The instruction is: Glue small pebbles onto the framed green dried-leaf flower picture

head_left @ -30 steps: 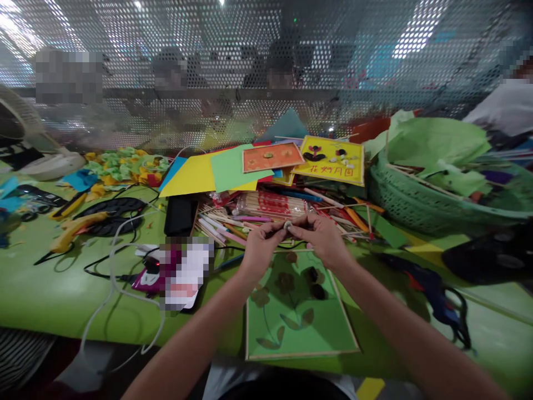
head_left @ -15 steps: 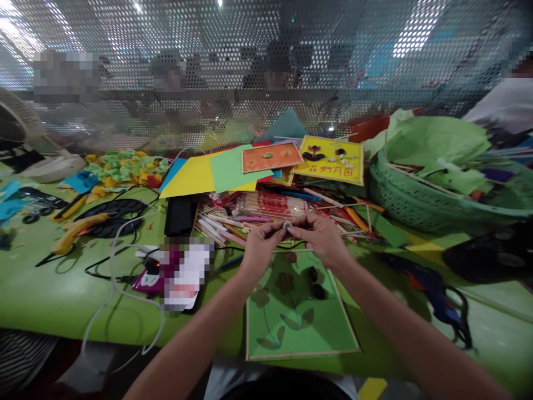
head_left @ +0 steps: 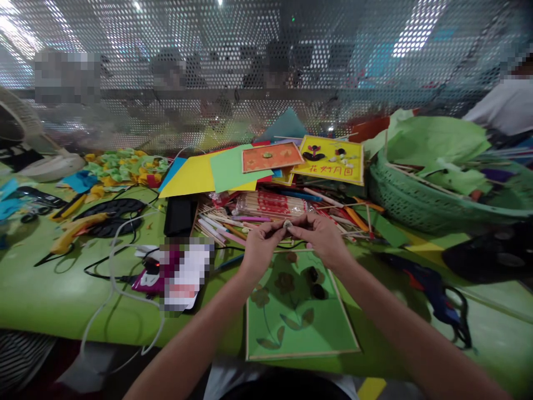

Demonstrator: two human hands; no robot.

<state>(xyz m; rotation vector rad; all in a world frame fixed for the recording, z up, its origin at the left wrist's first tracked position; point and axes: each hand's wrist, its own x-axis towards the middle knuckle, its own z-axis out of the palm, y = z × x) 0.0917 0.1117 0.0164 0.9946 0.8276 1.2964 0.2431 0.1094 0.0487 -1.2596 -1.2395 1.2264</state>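
Observation:
Between the fingertips of both hands is a small, pale, roundish piece (head_left: 287, 225), too small to name. My left hand (head_left: 262, 241) pinches it from the left, and my right hand (head_left: 318, 236) grips it from the right. Just below them lies a green picture panel (head_left: 291, 333) edged with thin wooden sticks. Brownish flowers with stems and leaves decorate it, and two dark lumps (head_left: 316, 282) sit at its upper right. My forearms pass over either side of the panel.
Behind my hands are loose sticks and pens (head_left: 225, 228), coloured paper (head_left: 191, 172) and a yellow picture (head_left: 333, 161). A green basket (head_left: 416, 200) stands right. Glue guns lie left (head_left: 79, 230) and right (head_left: 437, 294). Cables run beside a phone (head_left: 189, 278).

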